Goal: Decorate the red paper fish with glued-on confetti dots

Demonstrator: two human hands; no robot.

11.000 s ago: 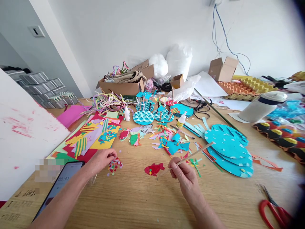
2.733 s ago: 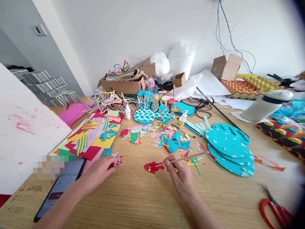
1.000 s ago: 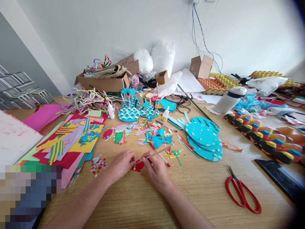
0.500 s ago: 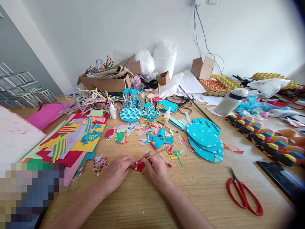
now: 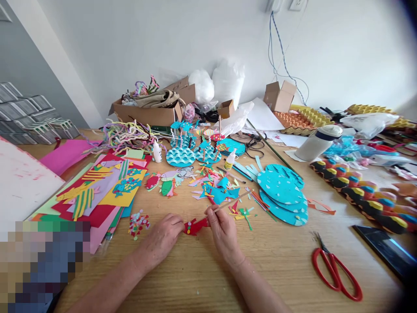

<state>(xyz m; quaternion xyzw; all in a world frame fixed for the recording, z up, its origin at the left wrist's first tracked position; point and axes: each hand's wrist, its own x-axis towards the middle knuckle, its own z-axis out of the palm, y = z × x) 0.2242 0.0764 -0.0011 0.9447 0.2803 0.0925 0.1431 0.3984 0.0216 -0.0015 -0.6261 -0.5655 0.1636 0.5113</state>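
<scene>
Near: one red paper fish [image 5: 193,228] | left hand [image 5: 163,237] at left, grip unclear | right hand [image 5: 225,232] pinching one thin wooden stick [image 5: 232,202]

1. The left hand [image 5: 162,238] has its fingertips at the head end of a red paper fish [image 5: 192,227] on the tabletop [image 5: 198,278].
2. The right hand [image 5: 224,230], by the tail, holds a thin stick [image 5: 235,201].
3. Small paper dots [image 5: 138,223] lie near the left hand.
4. Blue discs [image 5: 282,189] overlap at the right, beyond red-handled scissors [image 5: 335,268].
</scene>
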